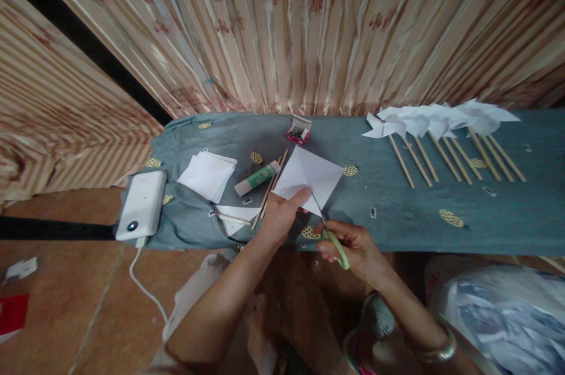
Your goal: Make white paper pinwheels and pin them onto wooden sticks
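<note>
My left hand [285, 210] pinches a creased square sheet of white paper [304, 172] near its lower left edge, thumb on top. In my right hand [353, 245] is a pair of scissors [338, 248] with pale green handles. Their blades meet the paper's near corner and point in toward its middle. Just left of the sheet lie a green and white glue stick [257, 178] and thin wooden sticks [268, 192]. A small red box [299, 130], its lid up, stands behind the paper with small dark items inside.
A stack of white paper squares [207, 175] and a paper piece [233, 219] lie to the left. A white power bank [141, 204] with a cable sits at the left end. Several paper pinwheels [424, 122] on sticks lie at the right, before a curtain [300, 27].
</note>
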{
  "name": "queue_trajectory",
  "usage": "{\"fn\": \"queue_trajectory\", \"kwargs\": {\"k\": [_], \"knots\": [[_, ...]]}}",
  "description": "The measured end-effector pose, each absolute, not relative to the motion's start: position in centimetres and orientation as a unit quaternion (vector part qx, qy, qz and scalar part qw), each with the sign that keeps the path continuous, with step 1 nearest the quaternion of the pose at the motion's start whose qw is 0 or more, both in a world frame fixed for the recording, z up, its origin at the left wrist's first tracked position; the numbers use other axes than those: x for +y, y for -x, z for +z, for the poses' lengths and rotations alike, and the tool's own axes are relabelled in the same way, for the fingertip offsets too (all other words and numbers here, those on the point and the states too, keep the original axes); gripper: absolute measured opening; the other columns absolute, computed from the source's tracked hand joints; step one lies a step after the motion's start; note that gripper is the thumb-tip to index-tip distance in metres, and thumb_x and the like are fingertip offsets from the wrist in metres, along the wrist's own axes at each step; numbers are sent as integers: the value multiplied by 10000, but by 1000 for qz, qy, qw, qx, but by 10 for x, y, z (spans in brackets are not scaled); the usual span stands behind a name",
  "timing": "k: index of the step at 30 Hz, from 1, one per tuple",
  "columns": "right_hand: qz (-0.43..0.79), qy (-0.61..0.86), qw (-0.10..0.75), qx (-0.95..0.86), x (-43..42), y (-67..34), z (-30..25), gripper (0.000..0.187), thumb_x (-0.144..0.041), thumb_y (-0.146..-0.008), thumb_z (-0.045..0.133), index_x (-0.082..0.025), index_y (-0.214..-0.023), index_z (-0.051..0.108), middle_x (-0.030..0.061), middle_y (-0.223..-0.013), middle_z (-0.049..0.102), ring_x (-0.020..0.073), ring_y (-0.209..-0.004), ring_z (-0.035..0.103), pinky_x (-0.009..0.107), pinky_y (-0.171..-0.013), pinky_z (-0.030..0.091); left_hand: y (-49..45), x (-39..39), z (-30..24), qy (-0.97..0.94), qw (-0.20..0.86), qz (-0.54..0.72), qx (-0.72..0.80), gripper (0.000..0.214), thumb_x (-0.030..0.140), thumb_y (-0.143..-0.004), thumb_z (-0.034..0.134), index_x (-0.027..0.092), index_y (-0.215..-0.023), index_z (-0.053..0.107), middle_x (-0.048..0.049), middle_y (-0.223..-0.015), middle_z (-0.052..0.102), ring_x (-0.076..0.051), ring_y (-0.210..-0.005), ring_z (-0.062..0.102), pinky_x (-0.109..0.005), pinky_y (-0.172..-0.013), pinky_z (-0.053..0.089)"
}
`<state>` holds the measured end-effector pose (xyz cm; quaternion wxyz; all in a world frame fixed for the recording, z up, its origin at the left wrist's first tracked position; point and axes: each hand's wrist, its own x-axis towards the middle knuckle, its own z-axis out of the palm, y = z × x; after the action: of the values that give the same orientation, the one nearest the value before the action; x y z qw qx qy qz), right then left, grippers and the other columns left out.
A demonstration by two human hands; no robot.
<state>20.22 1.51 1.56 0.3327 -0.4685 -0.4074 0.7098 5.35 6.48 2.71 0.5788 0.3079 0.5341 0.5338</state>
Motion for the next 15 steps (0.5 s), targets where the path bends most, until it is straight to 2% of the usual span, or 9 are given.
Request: {"fn": "queue_trajectory", "kwargs": {"k": [3, 5, 11, 15], "knots": [[703, 462, 327, -430, 13, -202, 15, 385, -458, -608, 815, -183, -844, 684, -46, -563, 573, 81, -483, 477, 212, -470, 402, -56, 66, 28, -247, 598, 574, 502, 384, 297, -564, 802, 116, -887, 703, -110, -963, 737, -212, -826, 669, -316, -771, 523], [697, 457, 320, -450, 11, -203, 14, 397, -468, -625, 803, -184, -874, 678, -44, -585, 576, 87, -504, 482, 218, -489, 399, -57, 67, 29, -221, 615, 584, 482, 411, 285, -553, 815, 112, -909, 704, -115, -980, 739, -229, -870, 677, -341, -820, 519], [700, 431, 267, -504, 8, -217, 15, 398, -479, -682, 771, -169, -904, 658, -44, -618, 553, 81, -534, 454, 209, -495, 342, -46, 74, 39, -192, 622, 614, 447, 428, 256, -573, 818, 116, -959, 699, -97, -970, 745, -222, -871, 691, -328, -792, 531], [727, 416, 239, -491, 11, -234, 20, 452, -536, -691, 748, -167, -933, 651, -7, -661, 619, 100, -567, 520, 218, -527, 394, -37, 78, 44, -192, 609, 627, 446, 431, 250, -551, 831, 124, -944, 708, -91, -949, 749, -206, -815, 696, -316, -759, 534]]}}
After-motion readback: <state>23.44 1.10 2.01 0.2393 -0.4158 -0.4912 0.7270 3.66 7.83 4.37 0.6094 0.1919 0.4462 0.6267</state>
